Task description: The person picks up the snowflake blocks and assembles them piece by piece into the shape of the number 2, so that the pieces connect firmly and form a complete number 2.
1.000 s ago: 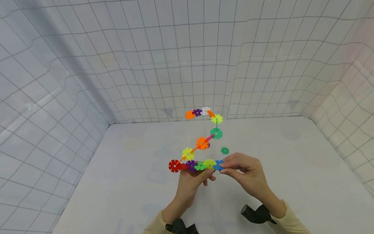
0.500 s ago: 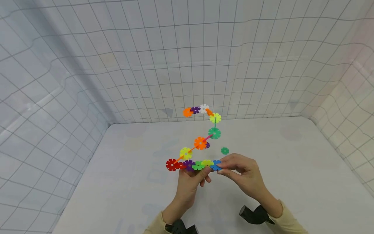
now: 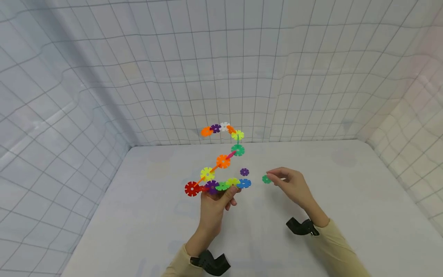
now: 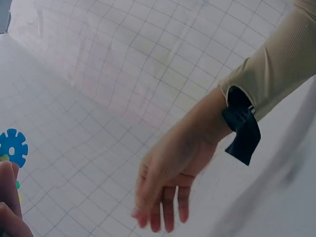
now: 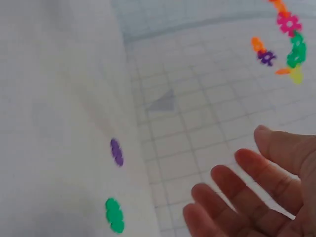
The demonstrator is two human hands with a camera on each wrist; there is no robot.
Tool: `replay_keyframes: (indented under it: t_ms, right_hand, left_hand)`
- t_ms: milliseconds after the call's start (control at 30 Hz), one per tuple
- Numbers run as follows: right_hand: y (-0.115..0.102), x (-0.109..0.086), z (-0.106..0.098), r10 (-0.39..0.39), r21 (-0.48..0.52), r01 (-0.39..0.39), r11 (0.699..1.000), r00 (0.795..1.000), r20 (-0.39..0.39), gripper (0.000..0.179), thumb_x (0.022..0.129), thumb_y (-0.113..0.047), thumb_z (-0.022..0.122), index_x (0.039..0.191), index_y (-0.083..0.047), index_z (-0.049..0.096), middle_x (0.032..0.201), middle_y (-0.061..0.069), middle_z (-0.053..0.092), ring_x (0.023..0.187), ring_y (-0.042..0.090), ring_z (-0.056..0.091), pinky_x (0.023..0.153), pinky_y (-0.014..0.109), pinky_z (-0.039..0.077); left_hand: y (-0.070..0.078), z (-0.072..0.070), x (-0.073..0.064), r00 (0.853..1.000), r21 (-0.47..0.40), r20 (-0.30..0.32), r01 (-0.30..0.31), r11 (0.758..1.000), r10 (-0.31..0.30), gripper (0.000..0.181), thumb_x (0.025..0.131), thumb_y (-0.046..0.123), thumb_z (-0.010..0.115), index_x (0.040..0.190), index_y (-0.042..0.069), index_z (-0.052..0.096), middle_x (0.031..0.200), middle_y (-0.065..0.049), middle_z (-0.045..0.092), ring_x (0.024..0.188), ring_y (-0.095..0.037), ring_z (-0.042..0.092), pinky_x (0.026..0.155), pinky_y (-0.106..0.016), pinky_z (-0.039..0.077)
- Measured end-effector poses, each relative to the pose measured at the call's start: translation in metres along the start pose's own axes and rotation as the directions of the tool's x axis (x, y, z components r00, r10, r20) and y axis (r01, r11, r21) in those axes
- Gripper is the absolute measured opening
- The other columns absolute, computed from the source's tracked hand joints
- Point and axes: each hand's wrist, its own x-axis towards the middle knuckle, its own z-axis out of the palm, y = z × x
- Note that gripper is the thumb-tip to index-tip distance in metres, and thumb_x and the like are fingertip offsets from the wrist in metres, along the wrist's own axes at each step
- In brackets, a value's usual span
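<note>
A curving chain of colourful notched plastic discs (image 3: 223, 161) rises above the table, linked slot to slot. My left hand (image 3: 212, 215) grips its lower row, the thumb on the yellow-green disc. At the right end of that row sits a blue disc (image 3: 244, 183), which in the left wrist view shows past my left fingertips. My right hand (image 3: 294, 186) holds nothing; in the right wrist view its fingers are apart and loosely bent. In the head view, its fingertips overlap a loose green disc (image 3: 265, 179), which lies on the table. Beside it lies a loose purple disc (image 3: 244, 172).
The white table (image 3: 149, 215) is bounded at the back and both sides by pale, grid-lined sheets (image 3: 249, 77). Black camera mounts (image 3: 211, 263) are strapped round both wrists, over the sleeve ends.
My right hand has let go of the blue disc and moved away to the loose green disc. The left hand has carried the chain leftward and slightly up, uncovering the purple disc.
</note>
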Motion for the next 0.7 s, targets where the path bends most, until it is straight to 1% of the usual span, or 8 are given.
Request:
replay_keyframes:
  t_ms: [67, 133, 233, 367, 433, 533, 633, 700]
  right_hand:
    - [0.024, 0.008, 0.005, 0.057, -0.109, -0.058, 0.992, 0.998, -0.011, 0.029, 0.091, -0.033, 0.065, 0.105, -0.008, 0.070, 0.100, 0.002, 0.068, 0.089, 0.025, 0.062, 0.069, 0.037, 0.051]
    - [0.037, 0.015, 0.009, 0.094, -0.193, -0.093, 0.977, 0.996, -0.001, 0.032, 0.090, -0.032, 0.066, 0.106, -0.005, 0.069, 0.103, 0.007, 0.066, 0.092, 0.025, 0.061, 0.070, 0.038, 0.050]
    - [0.050, 0.023, 0.016, 0.138, -0.303, -0.123, 0.945, 0.990, 0.027, 0.036, 0.088, -0.030, 0.068, 0.109, -0.001, 0.068, 0.105, 0.013, 0.063, 0.092, 0.028, 0.059, 0.072, 0.041, 0.049]
    - [0.058, 0.030, 0.022, 0.149, -0.419, -0.116, 0.900, 0.988, 0.046, 0.042, 0.084, -0.030, 0.072, 0.111, 0.001, 0.067, 0.102, 0.016, 0.062, 0.092, 0.030, 0.057, 0.074, 0.044, 0.048]
    - [0.060, 0.031, 0.024, 0.163, -0.453, -0.124, 0.883, 0.985, 0.049, 0.041, 0.082, -0.029, 0.073, 0.110, 0.001, 0.068, 0.099, 0.014, 0.061, 0.091, 0.030, 0.055, 0.073, 0.044, 0.047]
    - [0.061, 0.033, 0.025, 0.190, -0.467, -0.144, 0.873, 0.980, 0.052, 0.037, 0.081, -0.026, 0.075, 0.106, -0.001, 0.068, 0.095, 0.012, 0.059, 0.087, 0.027, 0.053, 0.071, 0.042, 0.045]
    - [0.062, 0.034, 0.024, 0.212, -0.455, -0.160, 0.876, 0.975, 0.066, 0.032, 0.079, -0.023, 0.076, 0.100, 0.000, 0.066, 0.093, 0.011, 0.057, 0.086, 0.026, 0.050, 0.072, 0.042, 0.044]
    - [0.062, 0.033, 0.023, 0.206, -0.432, -0.153, 0.889, 0.975, 0.078, 0.031, 0.078, -0.020, 0.077, 0.097, 0.000, 0.063, 0.092, 0.010, 0.058, 0.085, 0.026, 0.051, 0.073, 0.042, 0.044]
  left_hand:
    - [0.001, -0.001, 0.000, 1.000, -0.001, 0.002, 0.005, 1.000, -0.005, 0.020, 0.090, 0.009, 0.066, 0.102, -0.007, 0.060, 0.086, -0.011, 0.071, 0.054, -0.012, 0.057, 0.050, -0.018, 0.042]
    - [0.001, -0.001, 0.000, 1.000, 0.002, 0.005, 0.008, 1.000, -0.008, 0.020, 0.089, 0.009, 0.066, 0.101, -0.006, 0.061, 0.086, -0.012, 0.071, 0.053, -0.012, 0.057, 0.050, -0.018, 0.041]
    - [0.002, -0.001, 0.000, 1.000, 0.004, 0.016, 0.008, 1.000, -0.008, 0.021, 0.089, 0.009, 0.067, 0.101, -0.007, 0.061, 0.085, -0.011, 0.071, 0.053, -0.012, 0.056, 0.050, -0.019, 0.041]
    - [0.005, -0.001, -0.001, 0.999, 0.019, 0.035, 0.005, 1.000, -0.005, 0.021, 0.089, 0.010, 0.067, 0.098, -0.009, 0.064, 0.083, -0.009, 0.071, 0.053, -0.011, 0.056, 0.051, -0.018, 0.042]
    - [0.006, 0.000, -0.002, 0.999, 0.026, 0.042, 0.004, 1.000, -0.005, 0.022, 0.088, 0.011, 0.068, 0.097, -0.009, 0.065, 0.083, -0.008, 0.071, 0.053, -0.011, 0.057, 0.051, -0.018, 0.041]
    - [0.008, 0.000, -0.002, 0.999, 0.028, 0.052, -0.011, 1.000, 0.010, 0.021, 0.088, 0.010, 0.068, 0.097, -0.009, 0.066, 0.082, -0.008, 0.071, 0.053, -0.012, 0.057, 0.051, -0.019, 0.042]
    - [0.009, -0.001, -0.003, 0.998, 0.029, 0.060, -0.030, 0.999, 0.028, 0.021, 0.088, 0.009, 0.068, 0.097, -0.009, 0.066, 0.083, -0.008, 0.071, 0.053, -0.012, 0.058, 0.050, -0.019, 0.041]
    - [0.009, -0.002, -0.003, 0.997, 0.030, 0.066, -0.039, 0.999, 0.037, 0.020, 0.088, 0.009, 0.068, 0.098, -0.008, 0.065, 0.083, -0.009, 0.071, 0.053, -0.012, 0.058, 0.050, -0.019, 0.042]
